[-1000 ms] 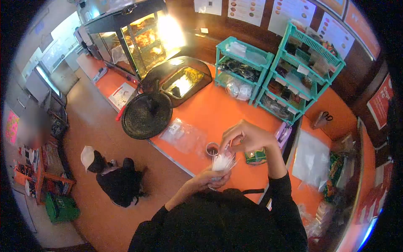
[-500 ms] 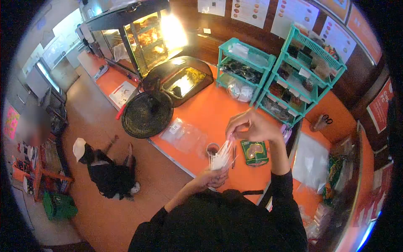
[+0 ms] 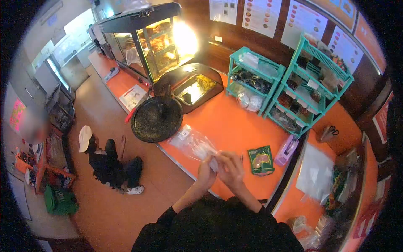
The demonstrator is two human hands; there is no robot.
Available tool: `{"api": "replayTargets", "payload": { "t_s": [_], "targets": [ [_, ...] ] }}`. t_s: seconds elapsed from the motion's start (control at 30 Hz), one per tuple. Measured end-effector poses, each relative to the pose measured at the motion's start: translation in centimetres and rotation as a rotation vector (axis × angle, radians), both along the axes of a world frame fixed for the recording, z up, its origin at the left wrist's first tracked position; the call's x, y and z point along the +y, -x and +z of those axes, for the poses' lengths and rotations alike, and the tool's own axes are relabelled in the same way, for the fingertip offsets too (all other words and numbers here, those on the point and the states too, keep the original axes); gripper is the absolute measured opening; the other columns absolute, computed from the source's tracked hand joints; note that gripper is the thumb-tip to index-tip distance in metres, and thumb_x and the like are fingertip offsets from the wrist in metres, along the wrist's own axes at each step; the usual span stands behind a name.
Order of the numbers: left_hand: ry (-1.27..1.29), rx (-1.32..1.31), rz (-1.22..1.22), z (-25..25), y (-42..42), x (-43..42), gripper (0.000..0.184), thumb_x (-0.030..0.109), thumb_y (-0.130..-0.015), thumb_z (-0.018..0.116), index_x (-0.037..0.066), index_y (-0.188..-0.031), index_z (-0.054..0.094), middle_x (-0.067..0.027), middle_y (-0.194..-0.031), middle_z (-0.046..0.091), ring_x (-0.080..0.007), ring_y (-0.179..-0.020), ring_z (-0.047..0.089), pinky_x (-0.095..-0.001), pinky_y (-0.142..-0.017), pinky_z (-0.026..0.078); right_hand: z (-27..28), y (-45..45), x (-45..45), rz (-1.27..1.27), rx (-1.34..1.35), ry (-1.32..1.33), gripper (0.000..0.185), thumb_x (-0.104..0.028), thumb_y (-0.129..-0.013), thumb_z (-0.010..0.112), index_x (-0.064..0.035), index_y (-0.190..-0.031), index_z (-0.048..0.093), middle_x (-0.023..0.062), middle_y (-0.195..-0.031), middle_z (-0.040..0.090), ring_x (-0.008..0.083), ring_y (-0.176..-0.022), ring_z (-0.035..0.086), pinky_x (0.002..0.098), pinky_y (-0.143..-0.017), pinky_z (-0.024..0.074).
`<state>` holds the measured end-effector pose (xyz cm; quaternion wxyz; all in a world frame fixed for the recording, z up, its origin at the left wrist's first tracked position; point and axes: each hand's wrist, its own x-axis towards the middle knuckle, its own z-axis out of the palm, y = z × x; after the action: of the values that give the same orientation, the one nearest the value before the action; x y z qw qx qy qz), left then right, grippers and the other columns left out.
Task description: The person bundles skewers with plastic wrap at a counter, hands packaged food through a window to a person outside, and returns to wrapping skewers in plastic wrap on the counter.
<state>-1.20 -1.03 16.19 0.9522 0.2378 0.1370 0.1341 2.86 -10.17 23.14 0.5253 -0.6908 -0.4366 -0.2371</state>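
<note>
A bundle of thin white sticks [image 3: 204, 149], smeared by motion, points away from me above the orange counter. My left hand [image 3: 205, 174] is closed around its near end. Against the bundle's right side, my right hand [image 3: 230, 169] has its fingers curled, somewhat blurred. Just beyond and partly under the sticks lies a clear plastic bag [image 3: 181, 135] with a white label. To the right of my hands, a green packet [image 3: 261, 160] lies flat on the counter. The small cup of dark contents is hidden behind my hands.
A round dark lid [image 3: 157, 119] overhangs the counter's left edge, beside a lidded food warmer [image 3: 197, 90]. Teal racks [image 3: 252, 80] stand at the back, near a lilac tape dispenser [image 3: 287, 150]. On the left, a person in a white cap [image 3: 113, 161] crouches on the floor.
My right hand has come down from above the sticks to my left hand. The bundle now points toward the plastic bag. The view has shifted, and the crouching person has changed posture.
</note>
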Motion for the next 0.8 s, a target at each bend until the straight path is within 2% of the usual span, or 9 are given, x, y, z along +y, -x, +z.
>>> {"api": "replayTargets", "payload": {
  "t_s": [0.07,0.13,0.27,0.33,0.43,0.53,0.67,0.73,0.8],
  "targets": [
    [-0.031,0.039,-0.026,0.4,0.1,0.1,0.024,0.025,-0.095,0.036,0.008,-0.107,0.048,-0.0072,-0.089,0.056,-0.0171,-0.086,0.056,-0.0319,-0.075,0.047,-1.3,0.5,0.2,0.066,-0.039,-0.025,0.022,0.008,-0.068,0.064,-0.0003,-0.088,0.061,0.0111,-0.091,0.059,0.0247,-0.082,0.06,0.0336,-0.075,0.0493],
    [-0.027,-0.068,0.032,1.9,0.4,-0.4,0.024,0.019,-0.095,0.034,0.006,-0.108,0.05,-0.0109,-0.103,0.058,-0.0198,-0.096,0.057,-0.036,-0.086,0.047,-2.3,0.8,0.0,0.047,-0.021,0.063,0.022,0.008,-0.069,0.063,0.0014,-0.09,0.06,0.0122,-0.092,0.057,0.0267,-0.088,0.058,0.0363,-0.078,0.0487],
    [0.076,0.002,0.035,1.1,0.3,-0.2,0.025,0.022,-0.095,0.034,0.007,-0.108,0.05,-0.0089,-0.101,0.058,-0.0192,-0.096,0.057,-0.0358,-0.088,0.046,-2.4,0.6,0.1,0.035,-0.009,0.063,0.021,0.009,-0.07,0.063,0.0023,-0.089,0.06,0.0119,-0.09,0.057,0.027,-0.087,0.058,0.0361,-0.079,0.0488],
    [0.215,-0.152,0.051,1.1,0.5,-0.3,0.028,0.027,-0.097,0.033,0.007,-0.108,0.048,-0.0129,-0.105,0.057,-0.0229,-0.103,0.054,-0.0367,-0.09,0.044,-1.8,0.9,0.3,0.012,0.114,-0.006,0.019,0.01,-0.07,0.062,0.0029,-0.087,0.059,0.0118,-0.088,0.056,0.0271,-0.088,0.059,0.0345,-0.077,0.0493],
    [0.267,-0.286,-0.005,2.2,0.7,-0.5,0.028,0.028,-0.097,0.033,0.006,-0.107,0.048,-0.0116,-0.107,0.056,-0.0226,-0.101,0.053,-0.0368,-0.089,0.043,-2.4,0.9,0.2,-0.022,0.176,-0.03,0.016,0.01,-0.071,0.062,0.0029,-0.084,0.057,0.012,-0.086,0.056,0.0273,-0.087,0.059,0.033,-0.077,0.0494],
    [0.173,-0.104,0.016,3.7,1.2,-0.9,0.024,0.026,-0.097,0.034,0.007,-0.1,0.049,-0.0078,-0.101,0.056,-0.0221,-0.1,0.052,-0.0373,-0.089,0.041,-2.1,1.1,-0.1,0.002,0.256,-0.039,0.018,0.011,-0.068,0.063,0.003,-0.083,0.057,0.0115,-0.085,0.056,0.0272,-0.086,0.059,0.0324,-0.078,0.049],
    [0.166,-0.228,0.038,2.9,1.0,-0.5,0.023,0.025,-0.097,0.034,0.008,-0.091,0.047,-0.0046,-0.085,0.052,-0.0207,-0.099,0.052,-0.0369,-0.09,0.04,-1.2,0.2,-0.6,0.08,0.078,0.036,0.018,0.003,-0.068,0.069,-0.0006,-0.084,0.062,0.0097,-0.089,0.062,0.0227,-0.081,0.062,0.0314,-0.071,0.0506],
    [0.036,-0.111,0.093,4.9,1.3,-0.3,0.021,0.027,-0.097,0.036,0.011,-0.087,0.045,0.0018,-0.07,0.039,-0.0093,-0.065,0.041,-0.0245,-0.062,0.037,1.7,0.1,-1.3,0.219,0.033,0.247,0.016,-0.003,-0.069,0.069,-0.0023,-0.083,0.062,0.0085,-0.092,0.062,0.0235,-0.085,0.061,0.0356,-0.076,0.0487],
    [0.035,-0.077,0.102,4.3,1.1,-0.1,0.019,0.025,-0.096,0.038,0.01,-0.086,0.045,0.0025,-0.067,0.038,-0.0085,-0.064,0.04,-0.0232,-0.059,0.035,2.6,-1.1,-1.9,0.229,0.049,0.291,0.016,-0.005,-0.069,0.068,-0.0032,-0.084,0.062,0.008,-0.094,0.062,0.0241,-0.088,0.06,0.037,-0.079,0.0471]
  ]
}}
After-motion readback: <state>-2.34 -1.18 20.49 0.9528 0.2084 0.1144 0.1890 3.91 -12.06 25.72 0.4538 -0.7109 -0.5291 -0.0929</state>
